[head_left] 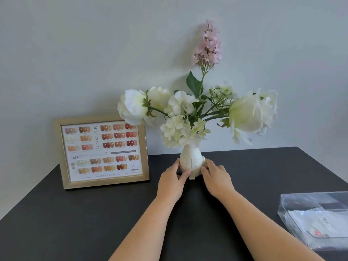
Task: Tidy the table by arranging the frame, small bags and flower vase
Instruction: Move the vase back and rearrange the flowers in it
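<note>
- Your left hand and right hand cup the base of the white vase from either side, fingers touching it, gripping it between them.
- The vase stands upright on the black table, near the back edge by the wall, holding white flowers and one tall pink sprig.
- The gold frame stands upright just left of the vase, showing a nail colour chart.
- The clear small bags lie flat at the table's right edge, well apart from the vase.
</note>
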`<state>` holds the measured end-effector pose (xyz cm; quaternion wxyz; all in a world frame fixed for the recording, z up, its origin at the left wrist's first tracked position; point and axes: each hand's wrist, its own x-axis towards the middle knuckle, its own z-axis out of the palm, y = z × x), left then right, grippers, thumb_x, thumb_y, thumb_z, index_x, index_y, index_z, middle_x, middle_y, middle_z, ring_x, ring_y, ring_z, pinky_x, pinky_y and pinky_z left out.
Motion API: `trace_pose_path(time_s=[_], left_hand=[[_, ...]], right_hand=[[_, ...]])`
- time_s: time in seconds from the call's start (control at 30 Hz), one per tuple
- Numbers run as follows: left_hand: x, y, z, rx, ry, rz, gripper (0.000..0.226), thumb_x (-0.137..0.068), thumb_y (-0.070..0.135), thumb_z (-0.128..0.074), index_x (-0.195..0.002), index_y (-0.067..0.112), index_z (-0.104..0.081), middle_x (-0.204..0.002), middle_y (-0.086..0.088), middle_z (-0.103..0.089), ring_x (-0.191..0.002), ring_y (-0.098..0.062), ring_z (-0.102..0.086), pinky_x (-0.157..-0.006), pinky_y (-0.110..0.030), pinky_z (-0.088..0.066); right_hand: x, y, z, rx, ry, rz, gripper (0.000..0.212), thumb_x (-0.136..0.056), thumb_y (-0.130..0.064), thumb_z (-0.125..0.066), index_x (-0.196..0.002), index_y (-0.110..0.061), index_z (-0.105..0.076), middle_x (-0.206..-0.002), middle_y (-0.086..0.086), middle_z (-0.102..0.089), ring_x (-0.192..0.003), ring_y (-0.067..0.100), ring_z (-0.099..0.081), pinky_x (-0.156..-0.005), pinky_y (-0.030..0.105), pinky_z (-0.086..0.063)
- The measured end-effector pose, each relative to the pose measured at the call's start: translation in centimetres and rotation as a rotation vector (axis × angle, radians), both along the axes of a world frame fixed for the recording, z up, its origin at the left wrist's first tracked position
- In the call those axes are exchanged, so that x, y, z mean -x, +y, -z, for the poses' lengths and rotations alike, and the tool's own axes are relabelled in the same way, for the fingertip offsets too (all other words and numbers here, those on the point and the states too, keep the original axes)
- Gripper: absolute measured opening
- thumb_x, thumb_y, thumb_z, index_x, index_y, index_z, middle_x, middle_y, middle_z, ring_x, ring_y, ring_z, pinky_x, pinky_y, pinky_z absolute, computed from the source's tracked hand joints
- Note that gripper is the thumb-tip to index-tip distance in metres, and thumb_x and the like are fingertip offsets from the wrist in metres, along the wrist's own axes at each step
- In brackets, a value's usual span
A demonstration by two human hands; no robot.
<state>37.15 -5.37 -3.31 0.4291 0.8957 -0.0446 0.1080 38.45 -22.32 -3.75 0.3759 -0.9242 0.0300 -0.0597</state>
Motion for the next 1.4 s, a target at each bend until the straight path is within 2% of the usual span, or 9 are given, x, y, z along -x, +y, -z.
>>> trace_pose_path(time_s=[0.3, 0.37, 0.5, 0.7, 0.83, 0.93, 1.07, 1.23, 1.4], left_hand=[[-0.6, 0.2, 0.1, -0.005, -0.033, -0.022, 0.065, -0.093, 0.051, -0.056, -0.150, 0.025, -0.038, -0.134, 0.005, -0.057, -0.101, -0.008, -0.059, -0.090, -0.025, -0.047], [-0.2, 0.4, -0.5, 0.047, -0.073, -0.036, 0.060, -0.094, 0.050, -0.055, -0.148, 0.026, -0.041, -0.138, 0.004, -0.050, -0.106, -0.007, -0.057, -0.090, -0.022, -0.045], [0.9, 1.2, -3.7, 0.293, -0.294, -0.079, 0.042, -0.089, 0.052, -0.060, -0.127, 0.037, -0.050, -0.126, 0.012, -0.056, -0.107, -0.006, -0.060, -0.085, -0.019, -0.049], [3.1, 0.7, -9.5, 0.537, -0.558, 0.060, 0.087, -0.068, 0.042, -0.089, -0.136, 0.045, -0.034, -0.136, 0.028, -0.041, -0.118, -0.003, -0.054, -0.080, -0.024, -0.057], [3.2, 0.4, -11.9, 0.287, -0.713, 0.023, 0.099, -0.067, 0.032, -0.089, -0.143, 0.046, -0.028, -0.148, 0.004, -0.033, -0.137, -0.012, -0.038, -0.098, -0.020, -0.046], [2.9, 0.8, -13.7, 0.065, -0.721, 0.017, 0.098, -0.067, 0.030, -0.088, -0.144, 0.046, -0.030, -0.154, -0.001, -0.021, -0.140, 0.004, -0.019, -0.098, -0.004, -0.031], [2.3, 1.3, -16.1, -0.175, -0.703, 0.100, 0.093, -0.068, 0.024, -0.088, -0.144, 0.043, -0.037, -0.159, -0.002, -0.016, -0.129, 0.026, -0.003, -0.093, 0.001, -0.025], [1.3, 1.6, -19.0, -0.247, -0.575, 0.141, 0.061, -0.077, 0.022, -0.077, -0.134, 0.033, -0.057, -0.155, 0.003, -0.030, -0.122, 0.005, -0.030, -0.092, -0.014, -0.028], [0.1, 2.0, -22.7, -0.203, -0.501, 0.062, 0.047, -0.076, 0.021, -0.081, -0.121, 0.024, -0.068, -0.136, -0.003, -0.048, -0.124, -0.016, -0.049, -0.094, -0.015, -0.028]], right_hand=[[-0.7, -0.1, -0.1, -0.034, -0.087, -0.019, 0.045, -0.096, -0.041, -0.039, -0.141, -0.038, -0.038, -0.121, -0.007, -0.054, -0.116, 0.024, -0.046, -0.095, 0.039, -0.040], [0.1, -0.4, -0.9, -0.206, -0.230, 0.022, 0.040, -0.096, -0.029, -0.049, -0.136, -0.035, -0.048, -0.131, -0.010, -0.054, -0.116, 0.011, -0.049, -0.097, 0.034, -0.043], [2.4, -1.1, -4.3, -0.611, -0.482, 0.223, 0.027, -0.087, -0.026, -0.058, -0.096, -0.052, -0.055, -0.097, -0.022, -0.062, -0.081, -0.003, -0.056, -0.067, 0.021, -0.048], [5.5, -1.2, -11.8, -0.920, -0.854, 0.051, 0.068, -0.072, -0.028, -0.077, -0.122, -0.048, -0.034, -0.122, -0.014, -0.055, -0.104, 0.009, -0.061, -0.079, 0.020, -0.051], [6.5, -1.7, -15.3, -0.815, -0.890, -0.031, 0.088, -0.071, -0.024, -0.083, -0.134, -0.045, -0.026, -0.134, -0.009, -0.045, -0.110, 0.011, -0.060, -0.081, 0.024, -0.053], [6.8, -2.4, -17.7, -0.673, -0.873, -0.027, 0.076, -0.071, -0.026, -0.084, -0.126, -0.051, -0.038, -0.122, -0.031, -0.047, -0.100, -0.005, -0.059, -0.073, 0.012, -0.050], [6.3, -2.7, -21.4, -0.513, -0.769, -0.020, 0.069, -0.071, -0.035, -0.081, -0.121, -0.054, -0.039, -0.114, -0.015, -0.055, -0.089, 0.005, -0.062, -0.068, 0.018, -0.053], [4.3, -2.7, -25.9, -0.267, -0.561, -0.056, 0.062, -0.069, -0.041, -0.078, -0.119, -0.048, -0.041, -0.089, -0.012, -0.056, -0.070, 0.012, -0.061, -0.041, 0.019, -0.046], [2.1, -2.4, -28.0, -0.069, -0.440, -0.178, 0.063, -0.068, -0.036, -0.080, -0.121, -0.036, -0.045, -0.095, 0.000, -0.058, -0.070, 0.013, -0.059, -0.048, 0.023, -0.043]])
